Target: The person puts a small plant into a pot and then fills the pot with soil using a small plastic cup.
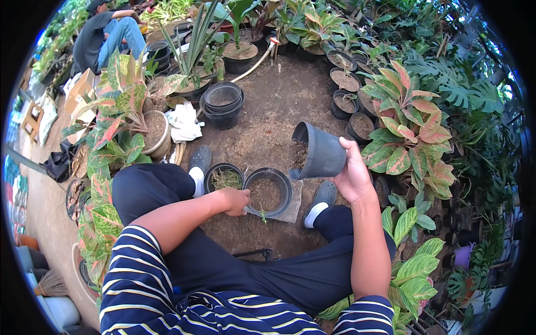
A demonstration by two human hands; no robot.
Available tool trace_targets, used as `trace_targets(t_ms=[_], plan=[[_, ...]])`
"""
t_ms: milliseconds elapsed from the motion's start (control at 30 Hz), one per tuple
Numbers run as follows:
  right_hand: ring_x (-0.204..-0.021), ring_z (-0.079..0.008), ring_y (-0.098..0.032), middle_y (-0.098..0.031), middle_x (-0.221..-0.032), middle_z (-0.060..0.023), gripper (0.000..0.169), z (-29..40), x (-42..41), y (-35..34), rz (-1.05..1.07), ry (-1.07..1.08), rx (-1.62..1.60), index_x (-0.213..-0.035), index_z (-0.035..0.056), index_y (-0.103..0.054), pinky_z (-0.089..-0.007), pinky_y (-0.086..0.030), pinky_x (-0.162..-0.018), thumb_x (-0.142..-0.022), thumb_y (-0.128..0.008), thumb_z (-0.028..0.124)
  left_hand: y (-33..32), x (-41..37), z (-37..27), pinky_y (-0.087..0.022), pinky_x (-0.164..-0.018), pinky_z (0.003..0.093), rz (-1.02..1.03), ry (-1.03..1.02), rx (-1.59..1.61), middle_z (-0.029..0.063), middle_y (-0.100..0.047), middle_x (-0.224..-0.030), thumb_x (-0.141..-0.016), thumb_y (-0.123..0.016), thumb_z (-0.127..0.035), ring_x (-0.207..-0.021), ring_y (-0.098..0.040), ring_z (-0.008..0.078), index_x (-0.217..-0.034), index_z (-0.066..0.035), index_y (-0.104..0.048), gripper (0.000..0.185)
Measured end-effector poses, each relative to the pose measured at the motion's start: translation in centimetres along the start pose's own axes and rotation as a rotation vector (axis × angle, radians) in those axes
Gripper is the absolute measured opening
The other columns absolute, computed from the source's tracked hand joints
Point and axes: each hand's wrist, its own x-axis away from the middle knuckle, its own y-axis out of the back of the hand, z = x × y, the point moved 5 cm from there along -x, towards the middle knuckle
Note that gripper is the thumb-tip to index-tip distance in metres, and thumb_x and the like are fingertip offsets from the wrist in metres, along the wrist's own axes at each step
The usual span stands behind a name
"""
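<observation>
My right hand (pixel 355 173) grips the base of a black plastic plant pot (pixel 324 153), tipped on its side with its broken rim facing left and dark soil inside. My left hand (pixel 236 202) is at the near left rim of a round black pot (pixel 289 197) that holds brown soil; its fingertips are partly hidden, so I cannot tell whether it grips the rim. Left of that pot, another black pot (pixel 207 178) contains cut green stems and weeds. A small green sprig (pixel 263 215) hangs at the near rim of the soil-filled pot. A flat grey slab (pixel 295 205) lies under this pot.
Stacked black pots (pixel 224 115) stand ahead, beside a crumpled white bag (pixel 184 121). Potted red-green aglaonemas flank me, left (pixel 121 100) and right (pixel 412 125). A pale hose (pixel 255 65) lies farther ahead. Another person (pixel 94 42) sits at the upper left.
</observation>
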Motion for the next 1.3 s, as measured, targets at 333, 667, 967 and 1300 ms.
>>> trace_targets(t_ms=[333, 667, 967, 1300], plan=[[-0.098, -0.0121, -0.064, -0.067, -0.112, -0.0011, 0.041, -0.9, 0.0, -1.7, 0.026, 0.036, 0.497, -0.130, 0.0098, -0.063, -0.0323, -0.049, -0.088, -0.102, -0.060, 0.038, 0.9, 0.4, -0.3, -0.051, -0.102, 0.0519, -0.011, 0.008, 0.019, 0.0119, -0.047, -0.151, -0.097, -0.067, -0.036, -0.125, -0.061, 0.0398, -0.137, -0.010, -0.063, 0.048], [-0.101, -0.0144, -0.062, -0.066, -0.113, -0.0042, 0.045, -1.3, 0.7, -2.7, 0.113, -0.012, 0.496, -0.133, 0.0050, -0.062, -0.0315, -0.048, -0.088, -0.099, -0.066, 0.034, 0.2, 0.1, -0.2, -0.051, -0.103, 0.0510, -0.032, -0.005, -0.007, 0.0119, -0.049, -0.152, -0.098, -0.067, -0.037, -0.129, -0.060, 0.0391, -0.140, -0.008, -0.061, 0.051], [-0.112, -0.0281, -0.066, -0.069, -0.122, -0.0160, 0.062, -2.3, -0.2, -3.1, 0.035, 0.423, 1.272, -0.135, 0.0005, -0.060, -0.0386, -0.051, -0.098, -0.087, -0.079, 0.035, 0.1, -0.5, 0.5, -0.052, -0.102, 0.0504, -0.013, 0.000, -0.035, 0.0103, -0.051, -0.151, -0.098, -0.066, -0.036, -0.129, -0.061, 0.0370, -0.136, -0.007, -0.064, 0.048], [-0.120, -0.0365, -0.066, -0.069, -0.126, -0.0256, 0.068, -5.3, -9.2, 2.5, -0.408, 0.341, 1.178, -0.131, -0.0018, -0.064, -0.0423, -0.049, -0.106, -0.083, -0.079, 0.045, 0.5, -0.2, 0.2, -0.049, -0.105, 0.0503, -0.029, 0.031, -0.009, 0.0117, -0.055, -0.143, -0.098, -0.066, -0.035, -0.128, -0.060, 0.0381, -0.132, -0.006, -0.066, 0.044]])
